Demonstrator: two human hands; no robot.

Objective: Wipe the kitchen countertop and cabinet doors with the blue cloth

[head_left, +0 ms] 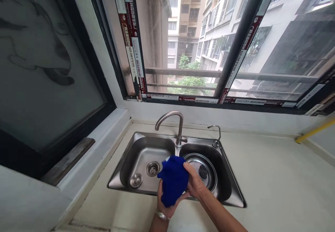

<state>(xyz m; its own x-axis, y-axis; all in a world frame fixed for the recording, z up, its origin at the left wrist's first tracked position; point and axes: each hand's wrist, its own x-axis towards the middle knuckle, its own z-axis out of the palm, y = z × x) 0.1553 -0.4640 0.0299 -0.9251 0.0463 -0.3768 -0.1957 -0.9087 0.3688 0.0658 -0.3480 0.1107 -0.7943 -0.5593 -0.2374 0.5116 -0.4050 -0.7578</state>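
A bunched blue cloth (172,179) is held over the front edge of a double steel sink (125,176). My left hand (164,209) cups it from below, fingers wrapped round it; a metal watch band shows on that wrist. My right hand (195,185) grips the cloth's right side with its fingers closed on the fabric. Both hands hover above the divider between the two basins.
A curved tap (171,120) and a small second spout (216,134) stand behind the sink. The right basin holds a round metal strainer basket (206,167) with a dark scrubber (202,171). Pale countertop (274,183) spreads right. A window fills the back wall.
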